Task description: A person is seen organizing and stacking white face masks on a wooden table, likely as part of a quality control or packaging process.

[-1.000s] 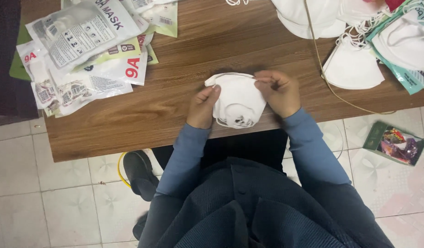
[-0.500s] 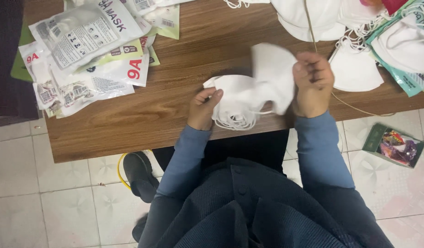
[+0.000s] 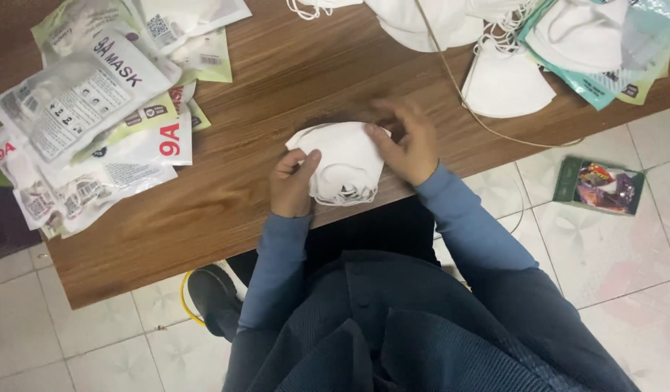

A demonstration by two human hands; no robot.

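White masks lie on a brown wood-grain table beside white-and-green packets, above pale floor tiles.
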